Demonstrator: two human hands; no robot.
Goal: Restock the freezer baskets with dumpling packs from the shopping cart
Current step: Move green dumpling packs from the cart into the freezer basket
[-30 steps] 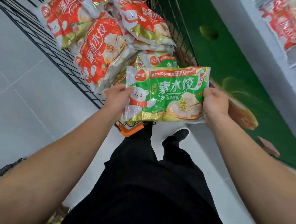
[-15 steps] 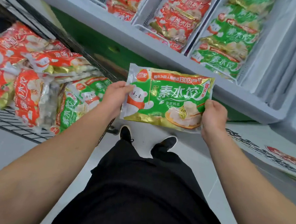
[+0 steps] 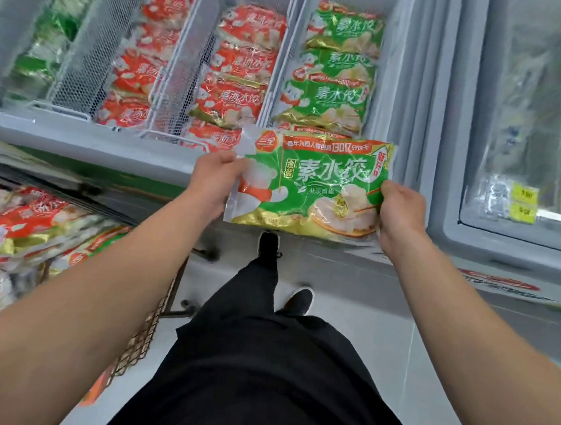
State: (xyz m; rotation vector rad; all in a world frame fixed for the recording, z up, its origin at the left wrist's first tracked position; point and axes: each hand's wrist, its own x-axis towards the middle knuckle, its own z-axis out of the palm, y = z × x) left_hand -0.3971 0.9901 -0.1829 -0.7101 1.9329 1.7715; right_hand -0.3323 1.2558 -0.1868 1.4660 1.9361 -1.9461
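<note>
Freezer baskets [image 3: 180, 59] hold red and green packs [image 3: 333, 106], cart [image 3: 151, 329] likewise.

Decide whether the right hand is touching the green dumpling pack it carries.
Touching: the head view shows the right hand gripping the green dumpling pack at its right edge.

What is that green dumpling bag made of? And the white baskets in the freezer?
The green dumpling bag looks like thin glossy plastic film: it crinkles and shines, with see-through edges. The white baskets look like metal wire mesh with a matte white coating, going by the fine grid of holes; plastic can't be ruled out.
</note>
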